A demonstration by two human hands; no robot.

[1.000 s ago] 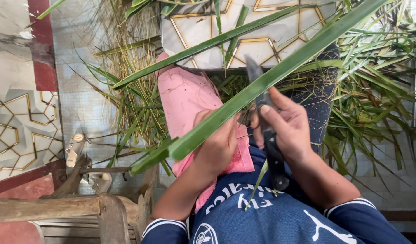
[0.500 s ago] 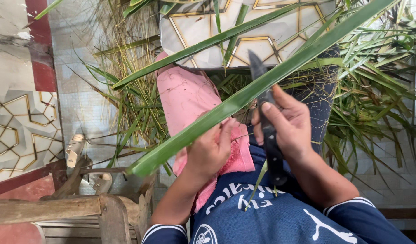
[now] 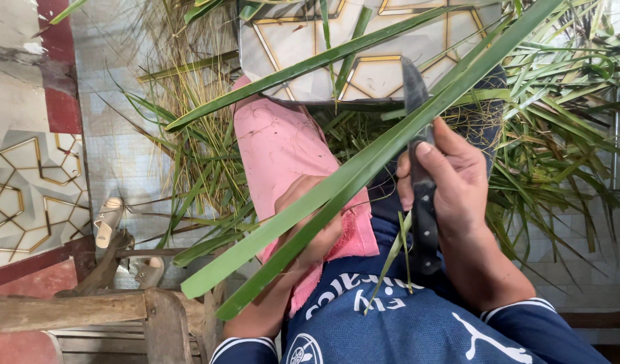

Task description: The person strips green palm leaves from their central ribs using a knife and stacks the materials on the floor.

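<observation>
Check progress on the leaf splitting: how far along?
Done: strips and trimmings litter the floor. In hand: the left hand holds a long green leaf, split into two at its near end; the right hand holds a knife against it. Left: a leaf pile at right.

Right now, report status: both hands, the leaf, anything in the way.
Right hand grips knife, blade against long green leaf. Left hand holds the leaf from beneath, over pink cloth. Loose cut leaves piled around.

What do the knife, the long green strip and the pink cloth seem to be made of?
Dark-bladed knife: dull grey metal blade, black handle, perhaps plastic or wood.
Long green leaf strip: fresh plant leaf, smooth, with lengthwise veins.
Pink cloth: soft woven fabric, matte, stained and frayed.
</observation>
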